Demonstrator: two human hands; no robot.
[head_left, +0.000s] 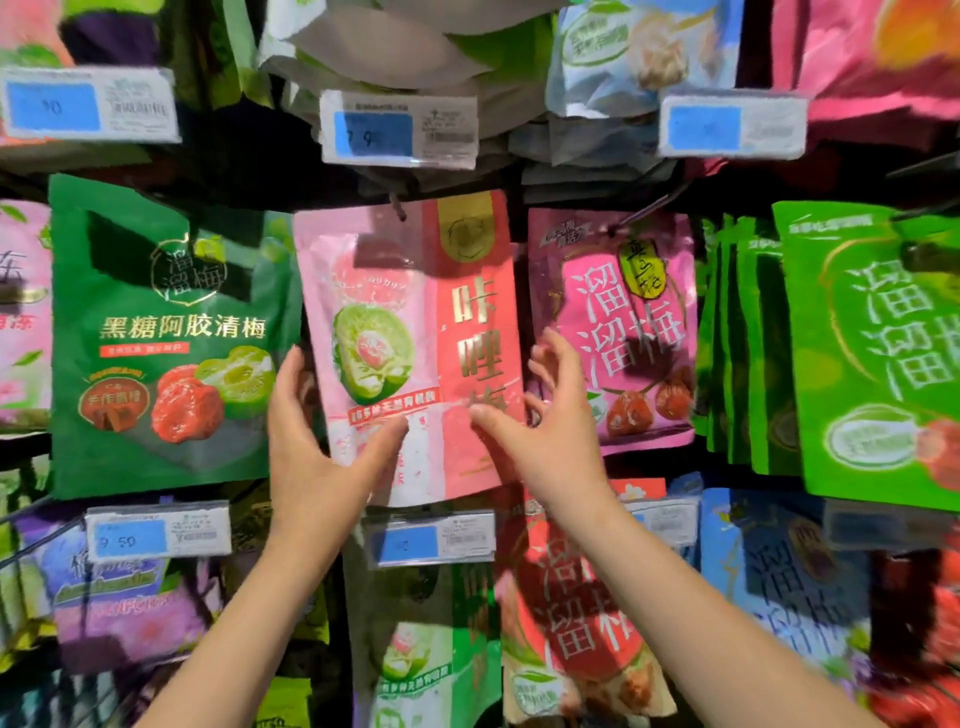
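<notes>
A pink and red snack pouch (410, 332) with a green plum picture hangs from a hook in the middle of a shop display. My left hand (311, 452) holds its lower left edge, thumb across the front and fingers behind. My right hand (545, 431) is at its lower right edge, thumb on the front; the other fingers are spread and loosely bent beside the pouch, in front of the neighbouring magenta pouch (618, 322).
A dark green pouch (166, 338) hangs to the left and bright green pouches (872, 353) to the right. Blue price tags (400, 130) sit on the rails above and below. More pouches (571, 613) hang in the row underneath.
</notes>
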